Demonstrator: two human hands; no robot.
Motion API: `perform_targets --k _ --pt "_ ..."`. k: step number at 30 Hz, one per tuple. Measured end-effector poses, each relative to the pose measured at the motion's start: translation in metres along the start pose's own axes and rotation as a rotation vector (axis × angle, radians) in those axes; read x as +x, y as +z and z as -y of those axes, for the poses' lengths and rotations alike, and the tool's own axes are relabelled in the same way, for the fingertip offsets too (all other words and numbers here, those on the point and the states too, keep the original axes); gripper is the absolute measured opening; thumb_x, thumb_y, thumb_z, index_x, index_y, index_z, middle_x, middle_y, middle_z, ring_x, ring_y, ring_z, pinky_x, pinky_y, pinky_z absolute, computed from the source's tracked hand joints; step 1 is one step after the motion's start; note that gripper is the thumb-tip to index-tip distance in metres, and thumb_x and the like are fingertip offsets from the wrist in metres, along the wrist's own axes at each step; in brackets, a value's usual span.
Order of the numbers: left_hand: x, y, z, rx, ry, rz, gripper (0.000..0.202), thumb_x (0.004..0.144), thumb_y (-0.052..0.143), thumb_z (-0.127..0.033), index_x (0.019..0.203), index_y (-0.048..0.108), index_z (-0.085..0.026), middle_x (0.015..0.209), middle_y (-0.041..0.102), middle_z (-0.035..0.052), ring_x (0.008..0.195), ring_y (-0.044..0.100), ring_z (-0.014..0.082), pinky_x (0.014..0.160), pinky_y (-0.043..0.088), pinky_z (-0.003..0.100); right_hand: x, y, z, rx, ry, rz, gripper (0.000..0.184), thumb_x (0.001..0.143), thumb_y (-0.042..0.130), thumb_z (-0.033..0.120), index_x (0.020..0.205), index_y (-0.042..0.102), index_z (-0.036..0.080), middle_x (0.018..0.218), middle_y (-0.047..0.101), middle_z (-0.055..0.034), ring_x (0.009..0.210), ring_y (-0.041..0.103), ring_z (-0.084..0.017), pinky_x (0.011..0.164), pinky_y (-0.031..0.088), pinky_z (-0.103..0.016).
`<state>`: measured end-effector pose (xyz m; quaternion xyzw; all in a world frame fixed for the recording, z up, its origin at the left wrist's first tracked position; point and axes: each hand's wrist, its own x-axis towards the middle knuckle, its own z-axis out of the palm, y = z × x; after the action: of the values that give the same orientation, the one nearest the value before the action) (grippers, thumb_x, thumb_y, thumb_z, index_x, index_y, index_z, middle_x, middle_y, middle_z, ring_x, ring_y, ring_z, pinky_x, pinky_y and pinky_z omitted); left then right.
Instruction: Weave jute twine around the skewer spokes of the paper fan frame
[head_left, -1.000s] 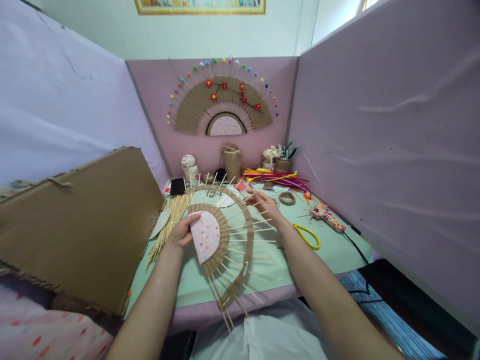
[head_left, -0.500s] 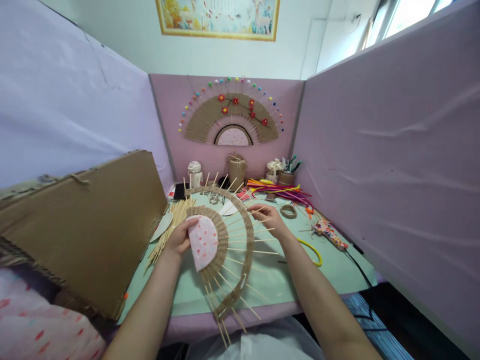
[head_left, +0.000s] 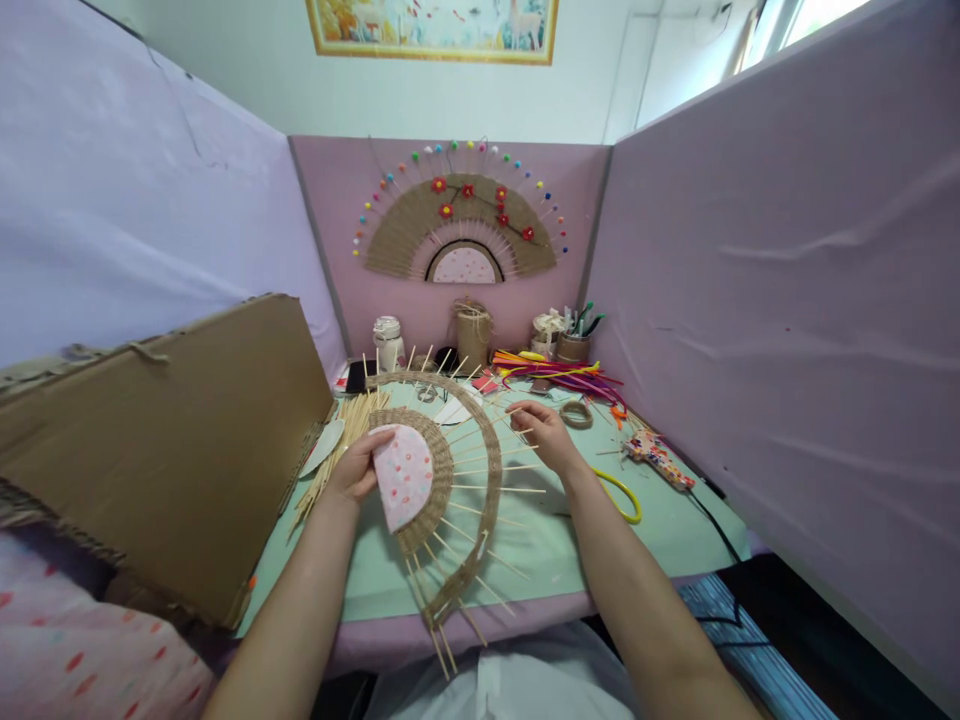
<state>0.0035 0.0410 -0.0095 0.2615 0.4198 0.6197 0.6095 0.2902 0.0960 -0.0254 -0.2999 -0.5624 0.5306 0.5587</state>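
Observation:
My left hand (head_left: pixel 358 468) grips a half-round fan frame by its pink spotted centre piece (head_left: pixel 406 478), thumb on the front face. Around that centre runs an inner woven twine band (head_left: pixel 442 470). Thin wooden sticks radiate from it through a separate outer twine band (head_left: pixel 493 470), with bare stretches between the two. My right hand (head_left: pixel 546 436) is at the upper right of the frame, fingers curled together close to the stick tips. Whatever is between those fingers is too small to make out.
Loose sticks (head_left: pixel 341 450) lie left, beside a cardboard sheet (head_left: pixel 172 450). Colourful pipe cleaners (head_left: pixel 559 370), a twine roll (head_left: pixel 576 415), yellow-handled scissors (head_left: pixel 622 497) and a corded glue gun (head_left: pixel 656 460) lie right. A jar (head_left: pixel 388 343) stands behind; a finished fan (head_left: pixel 405 228) hangs on the partition.
My right hand has moved slightly right, away from the outer twine band toward the stick tips. My left hand keeps its grip on the fan frame. The view has shifted a little.

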Motion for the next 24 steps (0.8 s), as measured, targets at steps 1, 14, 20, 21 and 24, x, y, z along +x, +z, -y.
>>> perform_targets --k 1,14,20,21,24 --pt "0.0 0.0 0.0 0.009 -0.006 -0.004 0.013 0.07 0.058 -0.001 0.073 0.066 -0.011 0.068 0.07 0.0061 0.057 0.066 0.0153 0.058 0.055 0.024 0.0 -0.001 0.002 0.018 0.024 0.002 0.022 0.069 0.064 0.036 0.082 0.067 0.018 0.062 0.052 0.002 0.06 0.045 -0.011 0.052 0.031 -0.021" --pt "0.007 -0.002 0.003 0.064 -0.076 -0.016 0.013 0.074 0.056 0.001 0.073 0.066 -0.007 0.066 0.069 0.0085 0.055 0.065 0.0155 0.054 0.055 0.025 0.003 -0.011 -0.009 -0.327 -0.215 -0.048 0.019 0.077 0.056 0.033 0.075 0.067 0.018 0.064 0.052 0.0 0.06 0.043 -0.012 0.056 0.033 -0.025" --pt "0.01 -0.003 0.001 0.014 -0.051 -0.037 0.016 0.076 0.053 0.001 0.074 0.066 -0.007 0.066 0.07 0.0077 0.056 0.066 0.0148 0.056 0.055 0.024 -0.002 -0.011 -0.007 -0.427 -0.309 -0.028 0.022 0.082 0.055 0.035 0.083 0.071 0.02 0.075 0.057 -0.0025 0.07 0.051 -0.015 0.064 0.038 -0.027" --pt "0.009 -0.002 0.0 -0.007 -0.04 -0.05 0.017 0.076 0.052 0.002 0.074 0.066 -0.008 0.066 0.07 0.0075 0.056 0.066 0.0146 0.056 0.055 0.024 -0.002 -0.011 -0.007 -0.381 -0.274 -0.031 0.024 0.083 0.054 0.037 0.085 0.072 0.02 0.074 0.058 -0.0025 0.069 0.05 -0.015 0.062 0.037 -0.027" --pt "0.007 0.0 -0.001 -0.066 -0.017 -0.069 0.017 0.076 0.051 0.001 0.075 0.065 -0.008 0.065 0.07 0.0076 0.056 0.066 0.0149 0.057 0.056 0.024 0.0 -0.01 -0.01 -0.16 -0.153 -0.042 0.031 0.084 0.05 0.041 0.087 0.072 0.02 0.069 0.057 -0.0021 0.061 0.047 -0.013 0.055 0.034 -0.026"
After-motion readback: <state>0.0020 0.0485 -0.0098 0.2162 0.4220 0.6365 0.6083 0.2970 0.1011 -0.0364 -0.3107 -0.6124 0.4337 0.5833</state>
